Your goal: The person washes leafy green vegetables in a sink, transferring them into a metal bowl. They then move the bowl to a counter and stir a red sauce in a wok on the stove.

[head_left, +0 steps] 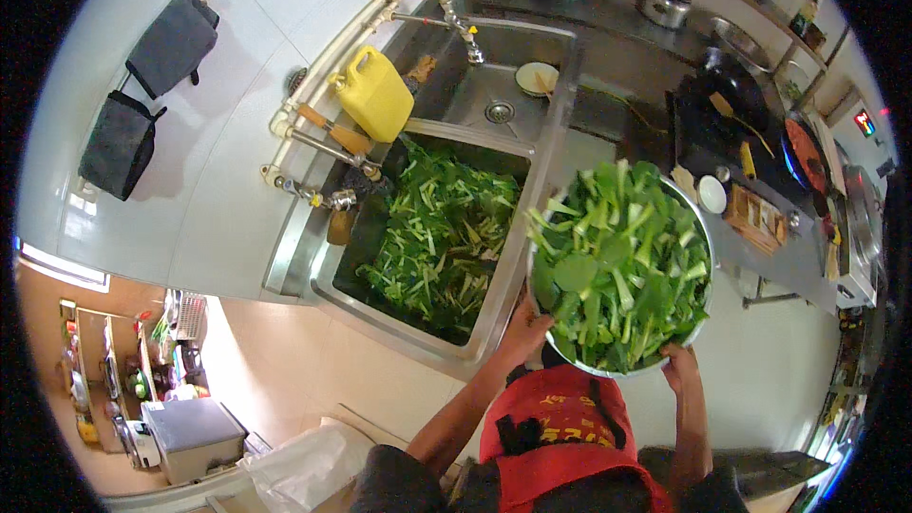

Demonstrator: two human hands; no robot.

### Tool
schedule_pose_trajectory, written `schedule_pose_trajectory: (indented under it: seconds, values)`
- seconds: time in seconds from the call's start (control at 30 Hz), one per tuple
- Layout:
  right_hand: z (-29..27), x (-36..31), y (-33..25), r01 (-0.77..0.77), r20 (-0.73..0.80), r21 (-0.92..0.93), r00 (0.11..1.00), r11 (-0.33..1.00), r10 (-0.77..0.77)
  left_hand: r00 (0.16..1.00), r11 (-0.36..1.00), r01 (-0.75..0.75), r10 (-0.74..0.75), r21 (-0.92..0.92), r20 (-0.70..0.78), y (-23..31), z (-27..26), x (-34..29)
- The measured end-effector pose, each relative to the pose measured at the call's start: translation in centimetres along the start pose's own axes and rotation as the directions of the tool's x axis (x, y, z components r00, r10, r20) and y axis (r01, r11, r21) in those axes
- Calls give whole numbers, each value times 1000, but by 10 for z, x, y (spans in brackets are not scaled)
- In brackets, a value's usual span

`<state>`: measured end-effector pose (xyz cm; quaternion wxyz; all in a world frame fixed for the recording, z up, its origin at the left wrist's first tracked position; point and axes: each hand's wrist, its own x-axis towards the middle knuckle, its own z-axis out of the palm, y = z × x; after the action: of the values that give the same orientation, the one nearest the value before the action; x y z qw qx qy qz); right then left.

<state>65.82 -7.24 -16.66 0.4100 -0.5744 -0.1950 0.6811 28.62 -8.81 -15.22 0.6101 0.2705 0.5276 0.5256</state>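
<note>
A round metal basin heaped with cut leafy greens is held up in front of me, to the right of the sink. My left hand grips its rim at the near left. On the near right of the rim, my right hand is closed round the edge. Both hands' fingers are partly hidden beneath the basin. More cut greens fill the near bowl of the steel double sink, some of them dark and wet.
A yellow jug stands beside the taps on the sink's left. In the far sink bowl lies a white bowl. Across on the right are a black wok, a wooden box and a small white bowl.
</note>
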Motion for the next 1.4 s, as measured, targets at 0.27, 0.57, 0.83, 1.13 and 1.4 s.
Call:
schedule_pose_trajectory:
  seconds: [0.27,0.57,0.83,1.13,1.4]
  values:
    - [-172,-106,103,-77,-460,244,868,967,185,919,914,-5,-157,406,363,-92,106,-10]
    - [-320,-116,133,120,-565,455,805,882,182,757,803,288,-525,521,390,-199,276,10]
    - [-469,-122,89,80,-681,350,706,933,195,703,796,222,-531,562,473,-306,461,43]
    - [-596,-19,12,133,-727,291,675,948,128,513,816,252,-569,521,643,-363,632,131]
    - [-709,111,38,-40,-737,402,579,915,349,566,733,130,-607,667,557,-474,695,235]
